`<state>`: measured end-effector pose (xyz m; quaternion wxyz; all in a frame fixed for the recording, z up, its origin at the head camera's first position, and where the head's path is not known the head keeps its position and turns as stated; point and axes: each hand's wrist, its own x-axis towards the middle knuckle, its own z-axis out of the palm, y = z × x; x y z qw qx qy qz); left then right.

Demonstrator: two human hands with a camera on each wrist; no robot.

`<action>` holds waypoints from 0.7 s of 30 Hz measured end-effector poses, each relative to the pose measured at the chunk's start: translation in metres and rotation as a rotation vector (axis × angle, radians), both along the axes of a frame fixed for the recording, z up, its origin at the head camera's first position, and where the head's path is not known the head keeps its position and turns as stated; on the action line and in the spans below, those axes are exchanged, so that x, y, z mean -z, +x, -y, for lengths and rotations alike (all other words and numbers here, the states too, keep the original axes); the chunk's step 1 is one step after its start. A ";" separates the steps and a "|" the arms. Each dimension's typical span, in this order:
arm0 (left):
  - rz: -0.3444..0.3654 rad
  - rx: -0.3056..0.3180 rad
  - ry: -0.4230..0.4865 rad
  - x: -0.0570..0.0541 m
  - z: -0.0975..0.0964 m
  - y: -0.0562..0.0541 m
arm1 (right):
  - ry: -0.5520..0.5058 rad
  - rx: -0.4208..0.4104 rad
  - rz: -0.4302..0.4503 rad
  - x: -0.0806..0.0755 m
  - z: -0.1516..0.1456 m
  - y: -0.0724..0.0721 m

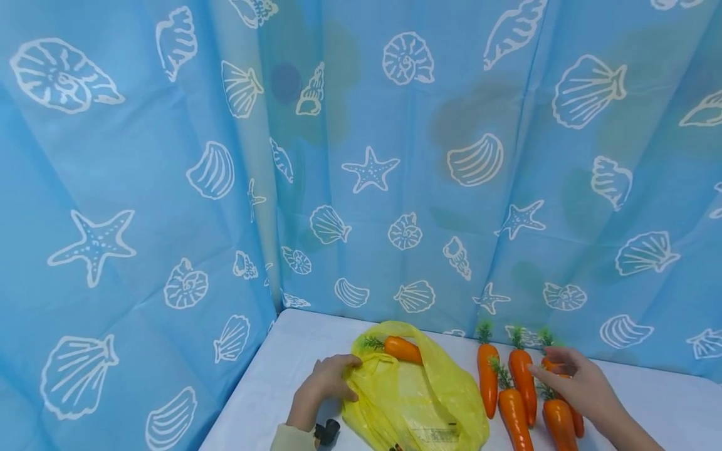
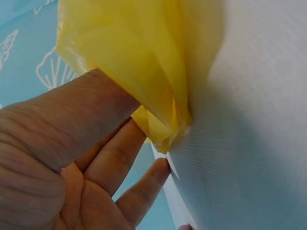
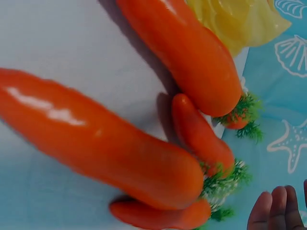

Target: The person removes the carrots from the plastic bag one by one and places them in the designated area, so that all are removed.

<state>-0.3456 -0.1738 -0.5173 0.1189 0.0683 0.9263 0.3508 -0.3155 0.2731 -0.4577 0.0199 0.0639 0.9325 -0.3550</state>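
Observation:
My left hand (image 1: 324, 385) pinches the left edge of a yellow plastic bag (image 1: 389, 398). In the left wrist view, the bag's film (image 2: 129, 57) passes between thumb and fingers. One orange carrot (image 1: 403, 349) with a green top lies at the bag's far end. Several more carrots (image 1: 514, 418) lie to the right of the bag, their leafy tops pointing mostly away from me. Over the rightmost carrots hovers my right hand (image 1: 586, 385), partly hiding one of them. Its fingers (image 3: 278, 206) look straight in the right wrist view, with nothing seen in them.
A white tabletop (image 1: 316, 332) bears everything. Blue curtains (image 1: 366, 250) with white shell and starfish prints stand along its left and back edges. A small black object (image 1: 327, 432) is at my left wrist.

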 end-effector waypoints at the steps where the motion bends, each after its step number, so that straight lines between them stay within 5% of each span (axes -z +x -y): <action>1: 0.000 -0.001 -0.001 0.000 0.000 0.000 | -0.011 -0.007 -0.008 -0.001 0.002 0.000; 21: 0.014 0.003 -0.010 -0.001 -0.001 -0.004 | -0.027 -0.122 -0.107 -0.016 0.062 -0.017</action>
